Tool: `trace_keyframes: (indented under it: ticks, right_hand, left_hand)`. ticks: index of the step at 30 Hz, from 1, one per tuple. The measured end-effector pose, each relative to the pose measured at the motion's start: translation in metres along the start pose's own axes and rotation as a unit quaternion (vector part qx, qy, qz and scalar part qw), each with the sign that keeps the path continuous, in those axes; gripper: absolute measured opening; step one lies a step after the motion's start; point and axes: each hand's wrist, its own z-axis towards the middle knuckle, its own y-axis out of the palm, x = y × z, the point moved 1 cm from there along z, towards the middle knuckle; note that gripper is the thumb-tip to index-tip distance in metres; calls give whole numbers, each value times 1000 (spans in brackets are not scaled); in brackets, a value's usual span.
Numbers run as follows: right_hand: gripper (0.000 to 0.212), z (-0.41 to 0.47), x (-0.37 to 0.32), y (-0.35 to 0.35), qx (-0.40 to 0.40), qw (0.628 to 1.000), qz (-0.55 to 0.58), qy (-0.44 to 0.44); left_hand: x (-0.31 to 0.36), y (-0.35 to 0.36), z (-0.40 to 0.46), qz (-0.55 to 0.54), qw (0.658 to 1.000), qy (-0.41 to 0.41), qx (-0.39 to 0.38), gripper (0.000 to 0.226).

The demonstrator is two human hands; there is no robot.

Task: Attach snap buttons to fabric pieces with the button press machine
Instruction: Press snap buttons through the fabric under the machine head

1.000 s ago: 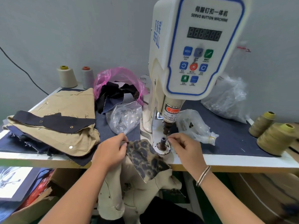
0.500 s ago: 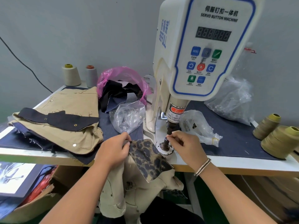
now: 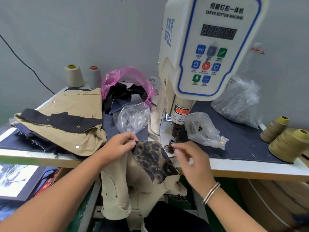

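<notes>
The person's left hand (image 3: 119, 146) is pinching the upper corner of the leopard-print fabric piece (image 3: 153, 162) between thumb and curled fingers (image 3: 132, 142), holding it up at the tabletop (image 3: 250, 169) edge while the rest of the tan garment is hanging down below. The lower die post (image 3: 170, 144) of the button press machine (image 3: 209, 52) is standing upright just to the right of those fingers, with the fabric's near edge almost touching it but not yet lying over it. The right hand (image 3: 190, 162) is hovering just on the post's other side, blurred; its fingertips are loosely curled beside the post's top, and I cannot tell whether they are holding a snap part. The left hand looks the one placed to slide the corner rightward over the post. The post's axis is running straight up toward the punch above.
</notes>
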Motion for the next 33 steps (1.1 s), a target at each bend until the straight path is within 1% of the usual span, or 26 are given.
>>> trace_keyframes:
  ticks: [2,4,6,7,8,9,11,12,14,16,17,19,20,21,22,24,26,28,30,31,33]
  right_hand:
    - [28,-8,-9,9,-92,996,16,16]
    - [44,-9,-12,13,-171,981,56,78]
    - [58,-6,-11,12,-229,955,113,150]
    - [57,-3,-9,9,-246,940,147,184]
    - [51,0,-6,4,-258,923,181,219]
    - [39,2,-3,-2,-270,906,207,251]
    - [16,6,5,-15,-287,888,210,291]
    - [12,6,11,-20,-286,887,201,302]
    - [15,6,21,-29,-266,882,221,319]
    - [18,9,30,-36,-230,870,276,338]
    - [20,12,33,-38,-211,864,294,349]
    - [33,18,40,-41,-172,858,315,367]
    - [35,21,43,-41,-161,856,324,369]
    - [33,23,46,-39,-161,856,328,366]
    - [28,25,47,-37,-171,860,320,359]
    - [25,26,49,-35,-196,873,290,339]
    - [21,26,50,-37,-223,878,281,317]
    - [11,28,50,-38,-259,876,269,304]
    - [12,28,48,-37,-297,875,245,294]
    - [15,28,48,-36,-309,874,237,289]
    - [21,27,48,-35,-309,878,231,284]
  left_hand:
    - [21,-3,-3,-51,991,4,-121,19]
    - [42,-1,-5,-55,972,3,-230,15]
    - [60,1,-4,-56,960,4,-276,13]
    - [69,1,-4,-61,957,6,-284,13]
    - [76,1,-2,-67,954,9,-291,13]
    - [81,0,1,-73,951,12,-299,14]
    - [90,-3,6,-74,946,16,-314,13]
    - [93,-4,9,-70,945,19,-318,13]
    - [95,-5,15,-63,944,21,-322,11]
    - [92,-5,22,-49,949,5,-312,8]
    - [88,-4,26,-29,952,-7,-304,10]
    - [78,-1,31,25,956,-28,-291,16]
    - [72,1,33,44,956,-35,-286,19]
    - [66,4,34,49,957,-40,-283,21]
    - [61,7,34,39,958,-45,-282,20]
    - [54,11,34,-29,954,-57,-293,14]
    - [51,11,33,-111,941,-67,-313,21]
    - [54,12,33,-161,927,-75,-330,23]
    - [58,16,34,-186,918,-87,-340,21]
    - [60,17,35,-190,915,-94,-343,24]
    - [64,17,36,-155,919,-89,-351,26]
